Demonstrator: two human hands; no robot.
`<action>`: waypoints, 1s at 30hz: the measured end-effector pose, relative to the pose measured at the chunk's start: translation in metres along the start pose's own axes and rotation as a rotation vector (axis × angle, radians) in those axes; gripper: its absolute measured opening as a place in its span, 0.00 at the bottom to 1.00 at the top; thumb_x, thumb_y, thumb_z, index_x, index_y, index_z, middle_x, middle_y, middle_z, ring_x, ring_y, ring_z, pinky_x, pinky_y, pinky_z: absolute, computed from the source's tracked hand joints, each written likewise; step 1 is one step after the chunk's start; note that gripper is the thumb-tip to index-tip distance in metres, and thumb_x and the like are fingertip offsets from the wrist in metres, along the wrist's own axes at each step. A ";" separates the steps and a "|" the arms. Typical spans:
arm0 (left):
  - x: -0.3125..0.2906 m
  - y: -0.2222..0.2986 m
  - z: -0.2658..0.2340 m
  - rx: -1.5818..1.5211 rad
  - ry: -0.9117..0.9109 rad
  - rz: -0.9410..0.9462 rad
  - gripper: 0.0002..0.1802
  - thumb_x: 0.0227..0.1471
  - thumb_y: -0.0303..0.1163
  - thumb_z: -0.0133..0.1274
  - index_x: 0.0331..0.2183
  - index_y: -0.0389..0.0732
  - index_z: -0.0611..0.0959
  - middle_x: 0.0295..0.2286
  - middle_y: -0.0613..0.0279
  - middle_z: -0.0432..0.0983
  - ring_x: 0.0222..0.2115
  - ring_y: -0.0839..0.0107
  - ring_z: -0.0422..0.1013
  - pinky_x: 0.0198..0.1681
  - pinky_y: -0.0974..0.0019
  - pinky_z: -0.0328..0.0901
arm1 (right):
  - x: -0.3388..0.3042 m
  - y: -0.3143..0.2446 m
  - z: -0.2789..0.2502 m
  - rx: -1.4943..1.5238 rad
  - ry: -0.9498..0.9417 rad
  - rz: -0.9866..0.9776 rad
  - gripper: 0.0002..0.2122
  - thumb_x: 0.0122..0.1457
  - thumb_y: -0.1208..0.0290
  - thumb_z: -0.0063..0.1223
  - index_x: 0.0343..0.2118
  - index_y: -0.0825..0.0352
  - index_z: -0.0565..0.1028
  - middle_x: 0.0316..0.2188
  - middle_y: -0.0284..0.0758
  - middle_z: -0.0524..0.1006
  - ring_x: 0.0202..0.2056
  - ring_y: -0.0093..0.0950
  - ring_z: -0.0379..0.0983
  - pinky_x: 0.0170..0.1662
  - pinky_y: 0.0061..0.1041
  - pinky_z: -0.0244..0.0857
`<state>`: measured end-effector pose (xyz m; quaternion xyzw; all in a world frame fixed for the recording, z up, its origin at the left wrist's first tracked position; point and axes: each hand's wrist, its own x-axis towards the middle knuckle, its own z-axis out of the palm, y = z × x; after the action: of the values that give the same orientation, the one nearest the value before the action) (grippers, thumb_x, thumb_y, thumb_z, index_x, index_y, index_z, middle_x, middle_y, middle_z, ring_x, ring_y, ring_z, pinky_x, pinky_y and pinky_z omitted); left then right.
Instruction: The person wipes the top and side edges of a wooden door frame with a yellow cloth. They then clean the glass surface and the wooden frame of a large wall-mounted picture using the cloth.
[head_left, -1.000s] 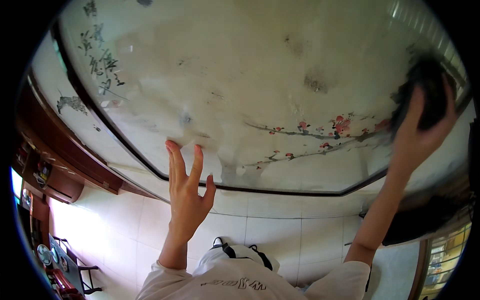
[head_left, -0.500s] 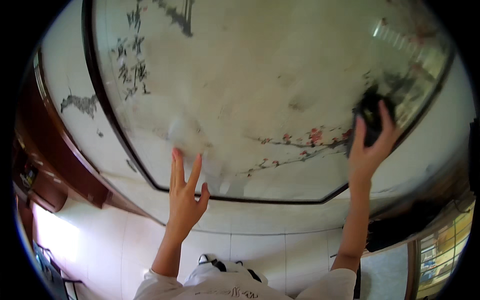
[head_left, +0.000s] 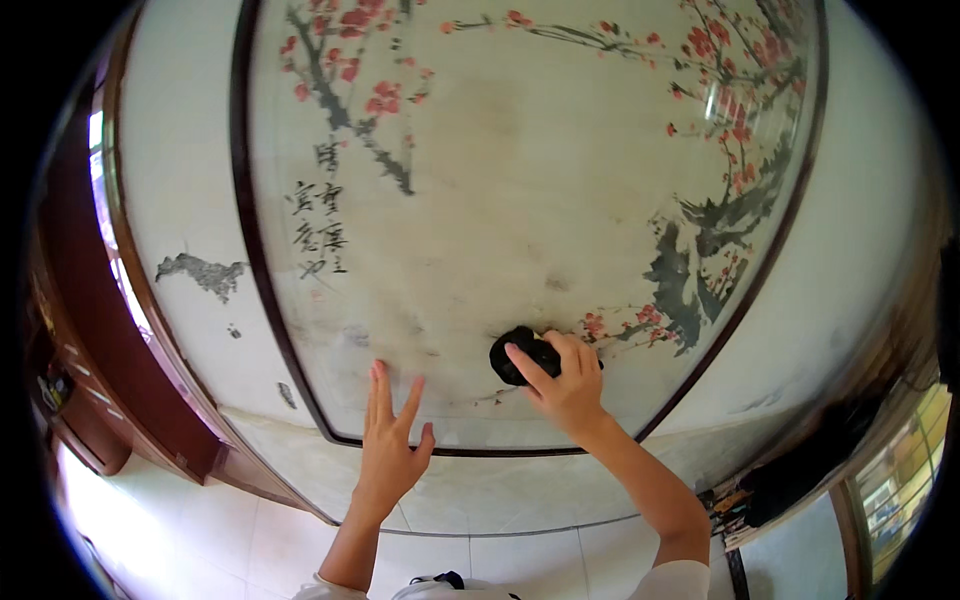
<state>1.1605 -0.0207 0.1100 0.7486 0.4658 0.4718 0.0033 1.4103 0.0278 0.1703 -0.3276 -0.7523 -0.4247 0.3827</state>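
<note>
A large glass-fronted panel with a dark frame hangs on the wall before me, painted with red blossoms, dark branches and a column of brush writing. My right hand presses a black wad, perhaps a bunched cloth, against its lower middle. Thumb and fingers curl around the wad and partly hide it. To the left, my left hand is open at the panel's lower edge, fingers spread and pointing up, holding nothing. Its fingertips are at the glass, close to a hazy patch.
The white wall has peeling patches left of the panel. Further left stands a dark red-brown door or cabinet. Pale floor tiles lie below. At the lower right are dark hanging items and a barred window.
My right hand has carried the black wad from the panel's right edge leftward to its lower middle. My left hand stays spread near the lower edge. The view has tilted up, showing more painted branches.
</note>
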 end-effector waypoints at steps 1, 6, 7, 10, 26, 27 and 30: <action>-0.001 -0.003 -0.005 -0.021 -0.006 0.015 0.32 0.44 0.22 0.53 0.55 0.40 0.71 0.61 0.34 0.41 0.62 0.38 0.43 0.61 0.48 0.49 | 0.002 -0.005 0.002 0.039 -0.003 0.005 0.34 0.28 0.70 0.68 0.47 0.43 0.75 0.41 0.35 0.69 0.39 0.35 0.67 0.40 0.34 0.64; -0.004 -0.013 -0.026 -0.223 0.004 -0.016 0.26 0.45 0.21 0.52 0.50 0.39 0.76 0.61 0.42 0.50 0.60 0.46 0.52 0.59 0.53 0.53 | -0.001 -0.020 0.006 0.092 -0.055 -0.013 0.34 0.28 0.68 0.70 0.47 0.44 0.76 0.41 0.36 0.69 0.39 0.36 0.67 0.40 0.34 0.65; -0.004 -0.016 -0.028 -0.237 0.008 -0.010 0.26 0.45 0.21 0.52 0.50 0.39 0.76 0.61 0.43 0.50 0.60 0.46 0.53 0.59 0.53 0.53 | 0.001 -0.022 0.007 0.076 -0.064 -0.019 0.34 0.28 0.66 0.70 0.48 0.43 0.75 0.41 0.35 0.69 0.39 0.35 0.67 0.40 0.33 0.65; -0.006 -0.024 -0.033 -0.244 0.008 0.003 0.27 0.45 0.21 0.52 0.50 0.39 0.75 0.61 0.43 0.51 0.59 0.46 0.53 0.59 0.53 0.53 | 0.003 -0.031 0.009 0.082 -0.069 0.001 0.34 0.29 0.67 0.69 0.48 0.43 0.75 0.41 0.35 0.69 0.39 0.35 0.68 0.40 0.33 0.66; -0.006 -0.039 -0.045 -0.237 -0.011 0.083 0.31 0.44 0.21 0.53 0.53 0.40 0.72 0.61 0.42 0.47 0.62 0.43 0.46 0.61 0.51 0.49 | 0.205 0.046 -0.043 0.003 0.406 0.329 0.18 0.51 0.63 0.61 0.46 0.56 0.76 0.40 0.44 0.71 0.42 0.42 0.69 0.45 0.36 0.64; -0.006 -0.038 -0.045 -0.245 -0.011 0.083 0.31 0.44 0.21 0.52 0.54 0.40 0.72 0.61 0.41 0.47 0.62 0.43 0.46 0.61 0.51 0.49 | 0.227 0.060 -0.056 0.022 0.482 0.349 0.16 0.52 0.62 0.61 0.44 0.57 0.77 0.37 0.44 0.72 0.40 0.41 0.70 0.42 0.35 0.65; -0.006 -0.038 -0.041 -0.256 -0.003 0.067 0.32 0.44 0.21 0.52 0.54 0.40 0.71 0.62 0.41 0.46 0.62 0.42 0.46 0.61 0.49 0.48 | 0.247 0.059 -0.060 0.043 0.455 0.308 0.17 0.52 0.61 0.61 0.45 0.57 0.76 0.37 0.41 0.73 0.39 0.38 0.71 0.43 0.32 0.66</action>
<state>1.1040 -0.0214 0.1116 0.7578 0.3767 0.5261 0.0836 1.3549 0.0406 0.4247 -0.3264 -0.5971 -0.4080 0.6087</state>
